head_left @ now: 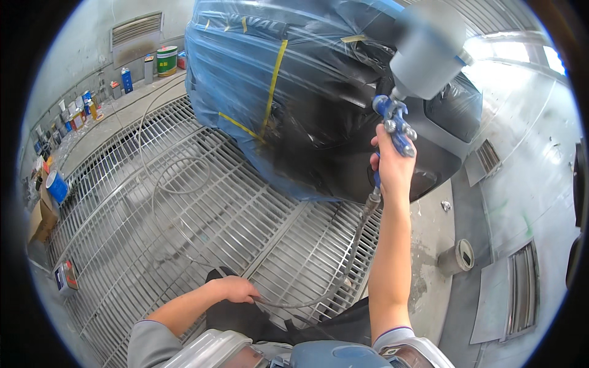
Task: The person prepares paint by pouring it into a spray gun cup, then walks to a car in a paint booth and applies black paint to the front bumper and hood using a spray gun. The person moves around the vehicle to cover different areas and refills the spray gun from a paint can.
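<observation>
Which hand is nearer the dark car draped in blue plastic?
Right. The right hand is held out toward the car; the left hand is farther back, holding a thin grey hose.

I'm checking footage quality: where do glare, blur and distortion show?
Head view: glare washes out the bright white panels at upper right; head view: the grey cup atop the blue-and-silver spray gun blurs toward its top; head view: the grey metal floor grating bends toward the left rim.

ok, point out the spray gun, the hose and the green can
Spray gun (397, 120), head view: its body.
Hose (356, 244), head view: stretch below the spray gun.
Green can (166, 62), head view: its side wall.
</observation>
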Available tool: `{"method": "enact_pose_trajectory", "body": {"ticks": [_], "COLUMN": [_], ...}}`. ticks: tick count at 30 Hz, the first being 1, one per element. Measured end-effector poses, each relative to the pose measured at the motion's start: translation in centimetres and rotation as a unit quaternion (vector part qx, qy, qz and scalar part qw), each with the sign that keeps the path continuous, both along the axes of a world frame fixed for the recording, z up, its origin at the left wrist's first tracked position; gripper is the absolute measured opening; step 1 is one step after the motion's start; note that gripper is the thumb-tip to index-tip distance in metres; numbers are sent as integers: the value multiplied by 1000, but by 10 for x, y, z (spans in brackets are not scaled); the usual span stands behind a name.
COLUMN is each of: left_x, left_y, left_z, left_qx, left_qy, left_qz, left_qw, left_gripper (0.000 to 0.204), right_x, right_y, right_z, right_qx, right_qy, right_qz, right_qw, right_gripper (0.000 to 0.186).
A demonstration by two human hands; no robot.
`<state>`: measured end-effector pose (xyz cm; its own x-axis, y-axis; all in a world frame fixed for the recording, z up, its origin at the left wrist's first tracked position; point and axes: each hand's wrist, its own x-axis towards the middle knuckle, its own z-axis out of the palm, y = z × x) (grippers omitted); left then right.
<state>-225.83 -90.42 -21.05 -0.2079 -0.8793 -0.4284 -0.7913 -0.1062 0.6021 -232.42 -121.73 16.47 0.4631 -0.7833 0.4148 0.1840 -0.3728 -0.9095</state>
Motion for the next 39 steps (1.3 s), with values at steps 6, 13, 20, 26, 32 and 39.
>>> {"method": "enact_pose_trajectory", "body": {"ticks": [6, 13, 20, 26, 32, 39], "left_x": [9, 20, 10, -42, -131, -177], "left_y": [-14, -36, -90, -173, -232, -259], "left_z": [13, -9, 3, 195, 355, 373], "left_qx": [-18, -8, 23, -387, -722, -720], "left_qy": [-16, -50, -127, -3, -53, -342], "left_qz": [2, -24, -72, -35, 4, 74], "left_qw": [1000, 998, 989, 921, 690, 599], "left_gripper": [32, 30, 35, 41, 18, 10], "right_x": [35, -18, -114, -162, -181, -188], "right_y": [9, 1, 1, -13, -72, -79], "right_z": [13, 9, 27, 6, -60, -93], "right_qx": [45, 21, -57, -14, -1, -390], "right_qy": [6, -12, -14, 6, -44, 160], "right_qz": [132, 8, -62, -101, -49, -227], "right_qw": [990, 1000, 996, 995, 998, 878], "right_gripper": [23, 22, 24, 22, 21, 22]}}
